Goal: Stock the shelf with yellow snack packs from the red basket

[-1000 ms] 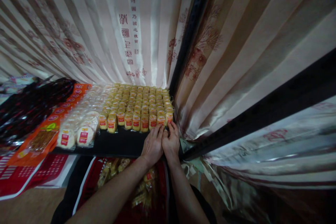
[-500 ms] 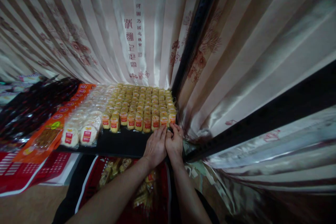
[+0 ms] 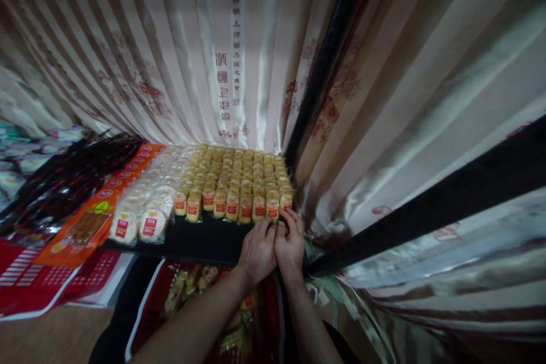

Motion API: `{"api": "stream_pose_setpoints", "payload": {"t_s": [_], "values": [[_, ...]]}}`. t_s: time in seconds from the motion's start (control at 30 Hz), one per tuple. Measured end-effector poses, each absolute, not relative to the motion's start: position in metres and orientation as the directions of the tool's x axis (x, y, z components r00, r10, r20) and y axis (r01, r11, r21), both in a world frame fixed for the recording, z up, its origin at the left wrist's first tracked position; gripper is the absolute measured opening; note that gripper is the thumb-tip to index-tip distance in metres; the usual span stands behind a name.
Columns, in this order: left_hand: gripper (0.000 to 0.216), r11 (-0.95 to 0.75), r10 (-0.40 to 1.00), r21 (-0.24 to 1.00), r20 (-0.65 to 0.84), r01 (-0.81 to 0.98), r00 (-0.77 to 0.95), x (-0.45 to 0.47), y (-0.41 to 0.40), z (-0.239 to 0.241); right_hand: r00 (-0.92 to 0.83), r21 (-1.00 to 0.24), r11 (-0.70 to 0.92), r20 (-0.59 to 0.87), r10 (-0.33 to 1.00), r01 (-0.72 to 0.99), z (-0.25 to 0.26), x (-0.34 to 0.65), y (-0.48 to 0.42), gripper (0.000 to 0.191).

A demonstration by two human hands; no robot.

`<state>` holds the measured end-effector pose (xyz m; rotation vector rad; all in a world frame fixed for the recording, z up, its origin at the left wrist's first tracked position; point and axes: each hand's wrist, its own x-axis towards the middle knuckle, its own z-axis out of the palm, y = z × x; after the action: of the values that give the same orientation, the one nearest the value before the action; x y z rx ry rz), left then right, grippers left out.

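Observation:
Small yellow wrapped cakes point(image 3: 232, 207) with red-and-white labels stand in tight rows on a black shelf point(image 3: 200, 242). At the front right end of these rows my left hand point(image 3: 259, 247) bends its fingers against the lower edge of a front wrapped cake. Close beside it, my right hand point(image 3: 290, 242) has curled fingers at the neighbouring corner cake. Both hands touch each other, and the fingertips partly hide what they press on. Beneath my forearms sits a red basket point(image 3: 147, 301) with more wrapped yellow cakes point(image 3: 232, 341) inside.
Left of the rows lie round white packaged cakes point(image 3: 156, 216), an orange snack packet point(image 3: 89, 227) and dark glossy packets point(image 3: 63, 182). A second red basket point(image 3: 51, 278) is at lower left. Pleated curtains point(image 3: 191, 68) and a black post point(image 3: 319, 57) stand behind.
The view has shifted, so the shelf appears slightly lower and further right. My hands stay together at the front right corner, with the right fingers a little more bent.

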<state>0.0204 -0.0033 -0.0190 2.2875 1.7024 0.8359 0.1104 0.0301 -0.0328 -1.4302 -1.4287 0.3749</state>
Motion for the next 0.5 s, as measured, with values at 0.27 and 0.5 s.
{"api": "stream_pose_setpoints", "payload": {"t_s": [0.27,0.5], "values": [[0.021,-0.328,0.919,0.545,0.373,0.772,0.128,0.016,-0.019,-0.024,0.178,-0.778,0.387,0.527,0.831,0.495,-0.009,0.097,0.012,0.03],[0.028,-0.328,0.945,0.6,0.222,0.73,0.242,-0.029,-0.124,-0.083,-0.172,-0.744,0.563,0.541,0.823,0.36,0.003,0.077,-0.018,0.022]]}}
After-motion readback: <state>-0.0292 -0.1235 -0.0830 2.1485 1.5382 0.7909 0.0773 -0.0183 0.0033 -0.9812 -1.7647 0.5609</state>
